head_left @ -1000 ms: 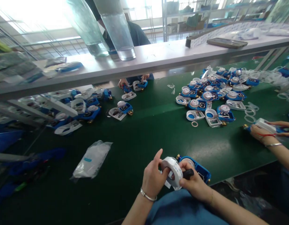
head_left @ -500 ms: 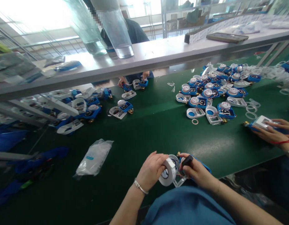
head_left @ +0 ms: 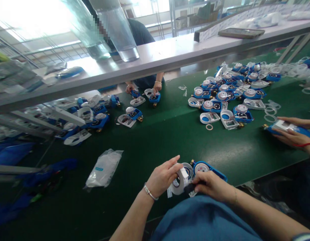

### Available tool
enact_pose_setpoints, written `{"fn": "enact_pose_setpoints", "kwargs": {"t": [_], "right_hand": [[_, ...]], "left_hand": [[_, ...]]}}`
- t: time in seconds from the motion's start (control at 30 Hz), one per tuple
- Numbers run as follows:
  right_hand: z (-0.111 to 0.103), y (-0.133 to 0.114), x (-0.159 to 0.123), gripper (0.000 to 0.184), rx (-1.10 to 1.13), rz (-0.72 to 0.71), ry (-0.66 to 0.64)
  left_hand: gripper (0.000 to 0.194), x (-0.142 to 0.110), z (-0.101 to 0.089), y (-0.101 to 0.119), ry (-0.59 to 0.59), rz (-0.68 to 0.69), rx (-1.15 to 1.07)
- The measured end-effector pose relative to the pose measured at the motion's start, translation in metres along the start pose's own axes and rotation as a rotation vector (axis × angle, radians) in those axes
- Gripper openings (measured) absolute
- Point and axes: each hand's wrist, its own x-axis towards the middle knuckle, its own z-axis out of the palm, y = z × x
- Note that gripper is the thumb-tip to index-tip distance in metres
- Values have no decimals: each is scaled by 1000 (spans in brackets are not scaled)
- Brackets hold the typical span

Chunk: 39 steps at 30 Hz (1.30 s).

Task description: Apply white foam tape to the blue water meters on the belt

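Observation:
My left hand [head_left: 163,179] is closed round a roll of white tape [head_left: 180,183], perhaps a label roll, with a loose end hanging below. My right hand [head_left: 209,184] grips a small black object [head_left: 189,189], its kind unclear, close to the roll. Just behind the right hand lies a blue water meter [head_left: 215,170] with a round white dial [head_left: 202,168] and a brass fitting. Beside it a white ring-shaped cover [head_left: 187,169] is partly hidden by the roll and the fingers.
Several blue meters and white covers crowd the green table [head_left: 155,140] at right, with more at left. A plastic bag [head_left: 104,169] lies at left. A co-worker's hands [head_left: 290,134] hold a meter at right; another person's hands [head_left: 157,87] work opposite, under the white shelf [head_left: 170,55].
The black object in my right hand has tipped down toward the roll. The meter's dial has come into view. Across the table, the person's hand has shifted with a meter.

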Motion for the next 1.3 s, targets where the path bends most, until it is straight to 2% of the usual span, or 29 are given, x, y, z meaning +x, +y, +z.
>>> {"fn": "enact_pose_setpoints", "kwargs": {"t": [0.27,0.4,0.53,0.67,0.8,0.97,1.1,1.17,1.23,1.3], "right_hand": [[0,-3,2,8,-217,-140,135],[6,5,2,14,-290,-131,242],[15,11,6,18,-251,-84,367],[21,14,13,17,-235,6,524],[22,18,14,16,-192,128,572],[19,25,12,19,-91,245,574],[4,39,11,22,-113,315,639],[-9,53,3,23,-49,381,745],[-20,69,-14,27,71,455,840],[-24,84,-35,31,160,539,849]], "left_hand": [[25,5,-5,5,-35,127,68],[26,0,-3,7,-52,63,22],[32,-6,11,18,-11,-36,-105],[36,-6,32,33,89,-121,-194],[23,-1,42,42,66,-173,-177],[22,12,42,57,-63,-53,-52],[18,24,41,70,-167,204,-56],[22,27,39,63,-179,173,-89],[27,27,39,47,-194,36,-127],[30,27,42,28,-254,-25,-131]]}}
